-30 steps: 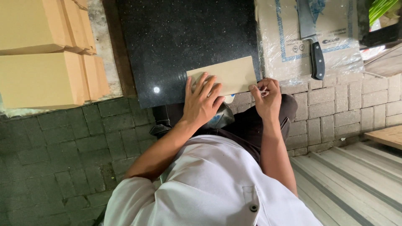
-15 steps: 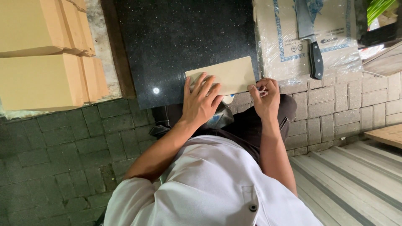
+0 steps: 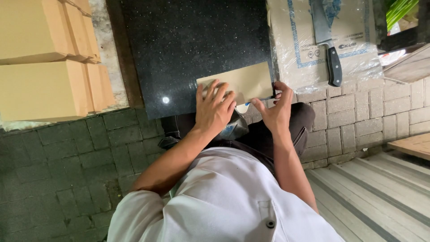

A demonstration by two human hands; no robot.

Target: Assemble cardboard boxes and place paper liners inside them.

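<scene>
L hand [image 3: 215, 110]: flat, palm down, fingers spread apart, pressing on near-left part of tan envelope [image 3: 244, 80]; not gripping anything.
R hand [image 3: 275, 112]: at envelope's near-right corner; thumb and fingertips pinched together on the edge there. Small dark thing at the fingertips, too small to tell what.
Envelope: tan paper, rectangular, lying flat on black slab [image 3: 192, 49], at slab's near-right corner, long side roughly parallel to slab's near edge. A bit of white and blue shows just below its near edge, betw. the two hands.
Slab: black, speckled, polished stone; serves as bench, sits low on the paving.
Knife [image 3: 327, 42]: big blade, black handle; lies on plastic-wrapped carton [image 3: 295, 49] just right of slab, handle toward person. Apart from both hands.
Boxes [image 3: 45, 58]: tan cardboard stacks, left of slab, well apart from hands.
Floor [image 3: 67, 161]: dark grey pavers on left, lighter pavers on right, ribbed metal sheet [image 3: 380, 188] at near right.
Person: white top, dark trousers, knees under hands, close to slab's edge.
</scene>
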